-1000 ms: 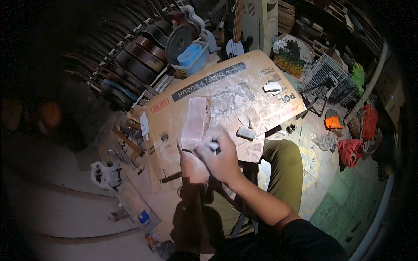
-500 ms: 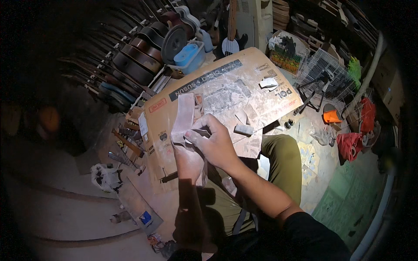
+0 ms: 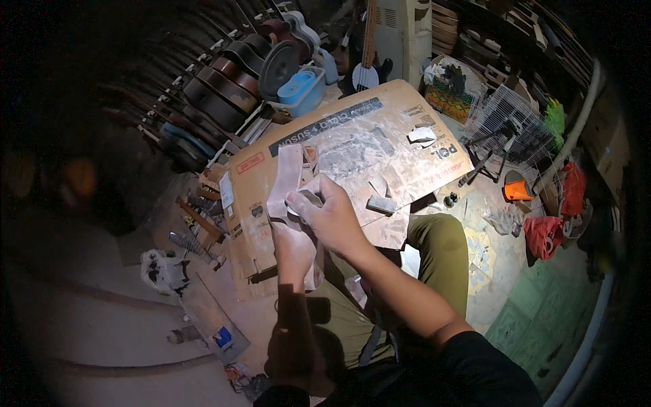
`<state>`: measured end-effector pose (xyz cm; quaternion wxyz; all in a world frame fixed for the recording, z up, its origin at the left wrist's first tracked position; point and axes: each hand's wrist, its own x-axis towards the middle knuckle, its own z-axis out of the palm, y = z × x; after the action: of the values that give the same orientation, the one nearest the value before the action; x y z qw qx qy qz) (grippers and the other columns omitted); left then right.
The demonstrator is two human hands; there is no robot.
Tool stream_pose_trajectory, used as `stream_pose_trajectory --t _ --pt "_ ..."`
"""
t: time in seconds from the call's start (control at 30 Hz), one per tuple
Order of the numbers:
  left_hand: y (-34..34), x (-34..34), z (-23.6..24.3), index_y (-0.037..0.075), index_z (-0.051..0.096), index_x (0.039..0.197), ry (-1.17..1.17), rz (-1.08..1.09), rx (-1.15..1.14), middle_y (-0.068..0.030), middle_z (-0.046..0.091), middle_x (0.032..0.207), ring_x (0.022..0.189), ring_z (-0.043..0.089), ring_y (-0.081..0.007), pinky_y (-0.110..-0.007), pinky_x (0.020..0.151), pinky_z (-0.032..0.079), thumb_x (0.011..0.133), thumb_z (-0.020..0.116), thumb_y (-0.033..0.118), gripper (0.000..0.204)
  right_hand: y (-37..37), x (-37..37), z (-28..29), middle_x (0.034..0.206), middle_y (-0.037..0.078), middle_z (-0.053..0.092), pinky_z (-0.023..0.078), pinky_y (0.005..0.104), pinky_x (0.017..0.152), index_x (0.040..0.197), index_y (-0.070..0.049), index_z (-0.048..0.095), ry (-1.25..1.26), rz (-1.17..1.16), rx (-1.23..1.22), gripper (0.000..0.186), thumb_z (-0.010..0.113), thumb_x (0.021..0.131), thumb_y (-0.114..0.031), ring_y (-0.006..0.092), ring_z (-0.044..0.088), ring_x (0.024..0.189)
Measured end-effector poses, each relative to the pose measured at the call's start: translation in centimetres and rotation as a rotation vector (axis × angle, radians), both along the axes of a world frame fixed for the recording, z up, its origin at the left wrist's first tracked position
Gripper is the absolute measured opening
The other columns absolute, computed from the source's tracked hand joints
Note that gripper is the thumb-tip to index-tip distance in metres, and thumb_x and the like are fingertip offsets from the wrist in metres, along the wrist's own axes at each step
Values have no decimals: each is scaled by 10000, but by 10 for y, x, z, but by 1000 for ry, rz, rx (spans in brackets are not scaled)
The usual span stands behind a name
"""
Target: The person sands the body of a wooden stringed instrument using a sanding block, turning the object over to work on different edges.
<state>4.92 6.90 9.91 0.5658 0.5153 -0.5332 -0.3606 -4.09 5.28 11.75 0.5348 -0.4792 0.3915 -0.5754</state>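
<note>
The dusty cardboard-covered surface (image 3: 434,178) spreads beyond the fingers and to both sides. Ahead and slightly left of the right fingers lies the long, curved pinkish piece (image 3: 290,169), its long axis running away from the body. The left hand (image 3: 293,244) is nearer, tucked under its near part; whether those fingers grip cannot be told. The right hand (image 3: 336,220) overlaps its right edge. Right of the fingers sits a small block (image 3: 382,205); between right thumb and forefinger, seemingly pinched, a greyish folded sheet (image 3: 311,197).
</note>
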Motion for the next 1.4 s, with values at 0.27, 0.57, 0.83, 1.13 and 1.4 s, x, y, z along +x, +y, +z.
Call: stream_pose_trajectory --t 0.27,0.57,0.83,1.13,1.4 --pt "8 15 -15 1 458 1399 -326 85 151 -178 585 1333 1202 583 -280 -385 999 447 923 637 159 533 -20 12 -11 721 39 593 442 276 556 904 -11 576 136 -93 91 231 688 951 -208 77 532 630" --pt "9 17 -14 -34 452 1383 -275 50 223 -150 543 1370 1240 534 -262 -369 1080 397 825 633 3 587 -13 5 5 749 32 594 461 288 659 869 -24 584 174 -95 28 238 715 926 -215 106 546 711" --pt "8 3 -7 -45 426 1399 -182 45 309 -152 520 1389 1286 498 -265 -362 1109 357 715 607 -32 708 -82 -16 -32 713 42 528 426 308 630 815 -29 562 393 -373 -301 242 729 901 -181 125 477 675" --pt "10 -1 2 -75 454 1345 -193 29 174 -167 558 1307 1164 553 -254 -340 1037 411 698 623 -33 670 -117 -31 -37 760 80 612 455 294 670 834 -26 579 360 -387 -273 238 738 895 -193 110 544 707" --pt "-7 28 -3 -78 548 1241 -185 59 209 -154 648 1175 1072 618 -231 -343 969 467 732 690 25 538 -90 -96 -112 845 164 647 488 374 762 976 12 609 470 -391 83 357 728 892 -315 236 606 807"
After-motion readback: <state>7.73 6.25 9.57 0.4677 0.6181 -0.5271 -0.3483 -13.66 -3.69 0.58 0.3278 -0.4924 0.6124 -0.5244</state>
